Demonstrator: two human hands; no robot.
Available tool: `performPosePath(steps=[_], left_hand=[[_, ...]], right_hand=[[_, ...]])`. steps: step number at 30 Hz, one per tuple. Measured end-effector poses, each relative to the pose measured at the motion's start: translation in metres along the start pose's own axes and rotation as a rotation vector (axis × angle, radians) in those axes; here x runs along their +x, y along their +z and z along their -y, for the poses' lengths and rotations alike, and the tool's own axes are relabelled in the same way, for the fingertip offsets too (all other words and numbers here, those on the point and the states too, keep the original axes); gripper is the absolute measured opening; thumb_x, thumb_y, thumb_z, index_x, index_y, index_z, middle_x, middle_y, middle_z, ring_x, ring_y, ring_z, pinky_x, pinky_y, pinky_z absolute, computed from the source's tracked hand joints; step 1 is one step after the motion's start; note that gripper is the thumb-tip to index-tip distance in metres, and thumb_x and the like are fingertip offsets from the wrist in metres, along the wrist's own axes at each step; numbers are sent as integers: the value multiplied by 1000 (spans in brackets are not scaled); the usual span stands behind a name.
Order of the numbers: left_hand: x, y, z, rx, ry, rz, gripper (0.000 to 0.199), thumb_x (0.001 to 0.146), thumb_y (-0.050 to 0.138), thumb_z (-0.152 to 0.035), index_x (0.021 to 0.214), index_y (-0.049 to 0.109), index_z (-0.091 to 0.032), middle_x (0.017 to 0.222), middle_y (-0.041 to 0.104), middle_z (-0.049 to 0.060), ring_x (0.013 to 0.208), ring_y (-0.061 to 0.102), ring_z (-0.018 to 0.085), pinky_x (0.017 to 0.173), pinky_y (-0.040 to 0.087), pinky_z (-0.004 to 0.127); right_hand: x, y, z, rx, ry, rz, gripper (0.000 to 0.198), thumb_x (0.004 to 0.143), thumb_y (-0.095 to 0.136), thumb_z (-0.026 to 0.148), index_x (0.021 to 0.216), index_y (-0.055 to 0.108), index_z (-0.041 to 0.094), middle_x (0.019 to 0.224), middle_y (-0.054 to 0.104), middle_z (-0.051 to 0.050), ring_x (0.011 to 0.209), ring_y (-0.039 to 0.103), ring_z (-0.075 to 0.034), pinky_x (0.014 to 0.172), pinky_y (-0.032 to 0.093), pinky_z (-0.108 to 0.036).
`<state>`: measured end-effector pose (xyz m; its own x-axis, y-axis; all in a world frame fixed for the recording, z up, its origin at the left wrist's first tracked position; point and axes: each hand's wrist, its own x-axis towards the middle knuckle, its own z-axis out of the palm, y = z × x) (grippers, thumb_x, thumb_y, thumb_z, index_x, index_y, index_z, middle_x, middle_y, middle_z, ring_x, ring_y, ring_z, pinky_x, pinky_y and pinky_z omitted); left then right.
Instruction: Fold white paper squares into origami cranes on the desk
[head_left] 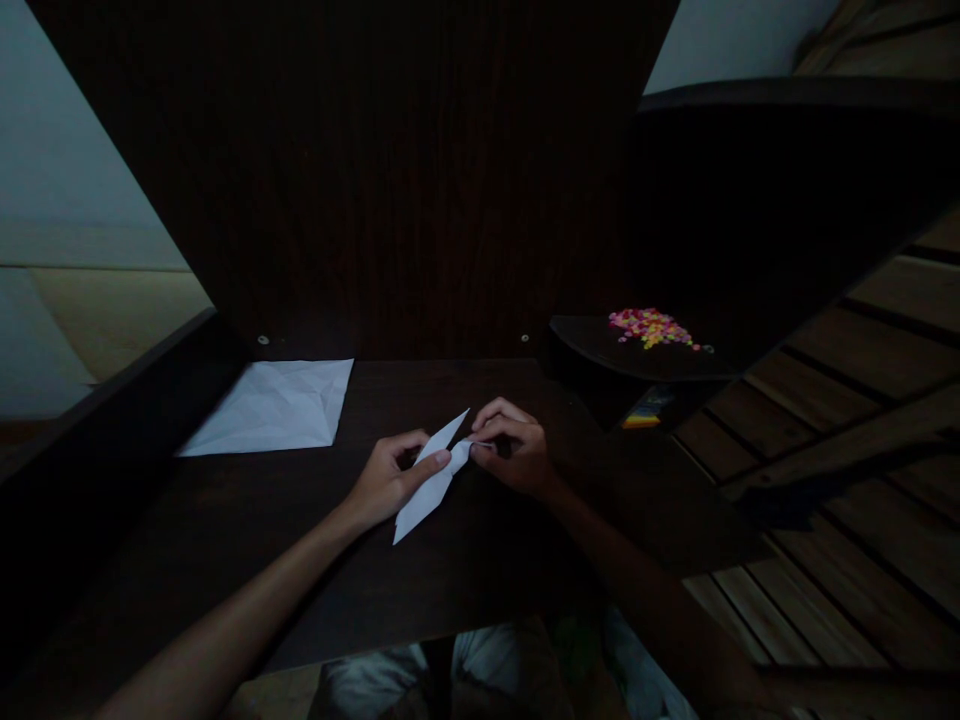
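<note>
A folded white paper piece [422, 505], long and pointed at both ends, is held between my two hands above the dark desk [315, 560]. My left hand [386, 478] grips its middle, thumb lying on top and fingers behind it. With thumb and fingertips, my right hand [517, 447] pinches a narrow part that sticks out from the right side of the folded paper. The tip of that part is mostly hidden by the fingers.
A creased white paper sheet [281, 405] lies at the desk's back left. Small pink and yellow pieces [651, 327] are heaped on a rounded shelf [592, 335] at right, with a yellow-edged item [643, 421] below. A dark panel [390, 180] rises behind; wooden slats [862, 340] stand right.
</note>
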<state>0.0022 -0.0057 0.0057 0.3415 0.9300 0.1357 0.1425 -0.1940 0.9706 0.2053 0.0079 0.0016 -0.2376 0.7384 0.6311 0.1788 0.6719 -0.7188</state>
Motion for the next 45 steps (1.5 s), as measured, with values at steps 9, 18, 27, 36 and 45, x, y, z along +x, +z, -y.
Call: performPosePath(steps=[9, 18, 27, 36, 45], left_hand=[[0, -1, 4, -36, 30, -91, 32, 76, 67, -44, 70, 62, -13, 63, 55, -2, 58, 49, 11, 52, 36, 20], [-1, 2, -1, -62, 23, -85, 30, 75, 69, -42, 73, 62, -13, 65, 57, -1, 58, 51, 11, 53, 39, 20], [1, 4, 0, -135, -91, 39, 31, 70, 73, -40, 80, 65, -12, 66, 59, -1, 58, 53, 11, 51, 40, 20], [0, 4, 6, -158, -177, 104, 34, 69, 74, -39, 83, 66, -9, 67, 62, 1, 58, 55, 13, 54, 42, 23], [0, 3, 2, -216, -170, 68, 32, 67, 75, -38, 79, 66, -11, 66, 61, 0, 57, 55, 12, 52, 40, 22]], right_hand=[[1, 5, -1, 74, 104, 5, 12, 80, 65, 29, 74, 69, 20, 73, 58, -2, 64, 52, -13, 56, 40, -26], [-2, 14, -3, 242, 301, 5, 14, 80, 64, 32, 77, 63, 18, 72, 59, 0, 51, 52, -8, 45, 40, -21], [-1, 15, -4, 145, 233, 19, 8, 78, 65, 25, 76, 64, 17, 75, 60, -1, 64, 56, -11, 56, 43, -22], [-1, 11, -1, 112, 168, 46, 9, 80, 64, 25, 80, 68, 17, 75, 60, -2, 63, 54, -11, 54, 40, -23], [0, 5, -2, 116, 162, 130, 20, 80, 65, 34, 86, 72, 17, 75, 61, -4, 63, 53, -13, 54, 39, -24]])
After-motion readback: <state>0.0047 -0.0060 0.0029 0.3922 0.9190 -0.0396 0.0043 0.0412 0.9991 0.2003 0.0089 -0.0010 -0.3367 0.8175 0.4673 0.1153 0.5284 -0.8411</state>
